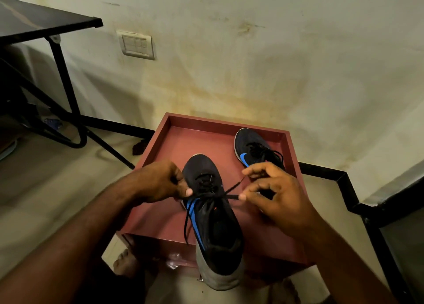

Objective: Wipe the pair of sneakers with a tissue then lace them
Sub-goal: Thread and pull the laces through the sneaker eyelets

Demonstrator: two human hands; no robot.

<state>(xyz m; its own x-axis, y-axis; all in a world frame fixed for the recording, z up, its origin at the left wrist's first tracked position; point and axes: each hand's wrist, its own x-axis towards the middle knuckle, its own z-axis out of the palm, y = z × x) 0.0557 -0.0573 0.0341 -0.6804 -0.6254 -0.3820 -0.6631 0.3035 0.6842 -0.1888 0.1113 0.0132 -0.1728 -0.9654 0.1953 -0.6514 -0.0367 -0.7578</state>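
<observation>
A black sneaker (213,221) with a blue stripe lies on the red tray-top stand (174,143), heel toward me and hanging over the front edge. Its black lace (207,194) crosses over the tongue. My left hand (160,182) pinches one lace end at the shoe's left side. My right hand (273,191) pinches the other lace end, pulled out to the right. The second black sneaker (250,147), with its laces in, stands at the tray's far right, partly behind my right hand.
A black folding table (46,21) with metal legs stands at the left. The stained wall carries a switch plate (136,44). A black skirting runs along the floor. My bare feet (125,263) show below the stand.
</observation>
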